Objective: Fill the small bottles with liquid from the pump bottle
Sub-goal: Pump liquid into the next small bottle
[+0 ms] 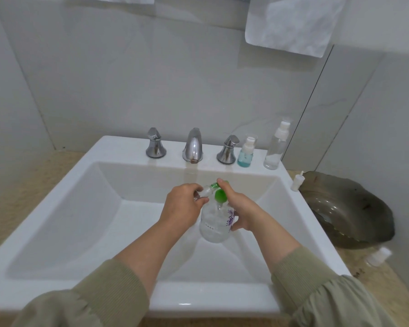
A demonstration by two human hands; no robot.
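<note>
Over the basin of the white sink (pixel 118 147), in front of the faucet spout (pixel 193 145), both hands work together. The right hand (pixel 240 208) grips a clear pump bottle (pixel 214 226) with purple print. Its thumb is curled round the lower body and its forefinger is stretched over the green pump head (pixel 220 195); the other fingers are hidden behind the bottle. The left hand (pixel 182 204) pinches a small clear bottle (pixel 204 192) between curled fingers and thumb, holding it against the pump's nozzle.

Right of the spout, past the right tap handle (pixel 227 149), a small bottle of blue liquid (pixel 245 154) stands on the sink's back ledge, and a taller clear spray bottle (pixel 274 149) stands just beyond it. Further right of the spout, a loose white pump insert (pixel 297 181) stands on the rim beside a grey glass dish (pixel 347 208).
</note>
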